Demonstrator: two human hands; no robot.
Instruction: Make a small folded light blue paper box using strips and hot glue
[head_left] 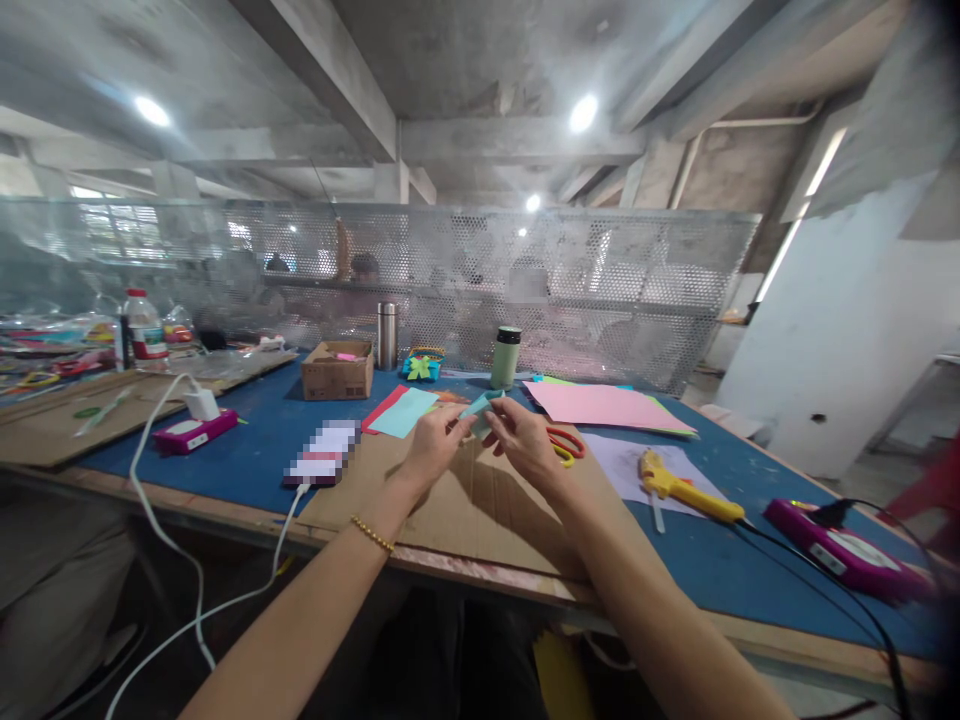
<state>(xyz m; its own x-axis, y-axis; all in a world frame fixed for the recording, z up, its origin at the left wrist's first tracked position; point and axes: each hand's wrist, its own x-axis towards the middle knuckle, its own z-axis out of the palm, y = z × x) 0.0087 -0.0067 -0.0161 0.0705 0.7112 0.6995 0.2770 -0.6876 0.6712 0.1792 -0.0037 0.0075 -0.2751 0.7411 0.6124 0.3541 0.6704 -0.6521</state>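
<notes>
Between my two hands is a small piece of light teal paper (482, 408), raised above a brown cardboard sheet (480, 500). My left hand (433, 440) pinches its left side, and my right hand (523, 437) grips the right side with thumb and fingers. The paper looks bent or folded; its exact shape is partly hidden by my fingers. Just right of my right hand lie scissors (568, 445) with red and yellow handles. Left of my hands, a flat light blue sheet (403, 411) rests over a red sheet (375, 415).
A yellow glue gun (690, 490) lies on lilac paper (611, 462), its cord trailing to a purple power strip (847, 550). Pink paper (607, 405), a green bottle (506, 360), a steel flask (387, 338) and a cardboard box (337, 375) stand behind. A phone (324, 452) charges at left.
</notes>
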